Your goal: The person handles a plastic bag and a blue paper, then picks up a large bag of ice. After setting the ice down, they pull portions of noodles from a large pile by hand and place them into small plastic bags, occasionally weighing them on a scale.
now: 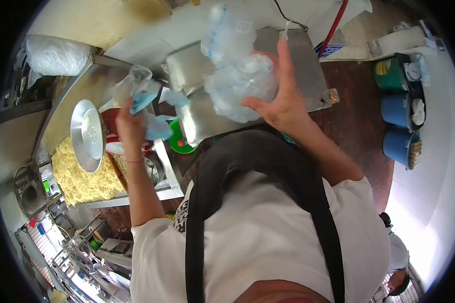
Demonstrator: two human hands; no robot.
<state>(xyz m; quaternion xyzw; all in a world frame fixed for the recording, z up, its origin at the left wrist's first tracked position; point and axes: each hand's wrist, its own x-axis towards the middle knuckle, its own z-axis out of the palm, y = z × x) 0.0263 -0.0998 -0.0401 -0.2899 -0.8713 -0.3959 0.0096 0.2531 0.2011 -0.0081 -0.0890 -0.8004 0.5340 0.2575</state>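
Observation:
My left hand (130,126) is closed on a crumpled light-blue sheet (157,127), thin and smeared by motion; whether it is cloth or plastic I cannot tell. A clear plastic bag (132,87) lies just beyond that hand. On the right, my right hand (287,103) is spread, with thumb and index finger stretched wide apart. It is at the side of a bundle of clear plastic bags (240,90), and some of its fingers are partly hidden behind the plastic. Under the bundle is a steel work table (309,76). A bag with blue print (217,33) rises above the bundle.
At left, a metal pan (90,134) sits over a heap of yellow noodles (78,174). A green bowl (179,139) is beside the steel table. Blue buckets (395,110) line the right wall. Another person (398,255) is at lower right.

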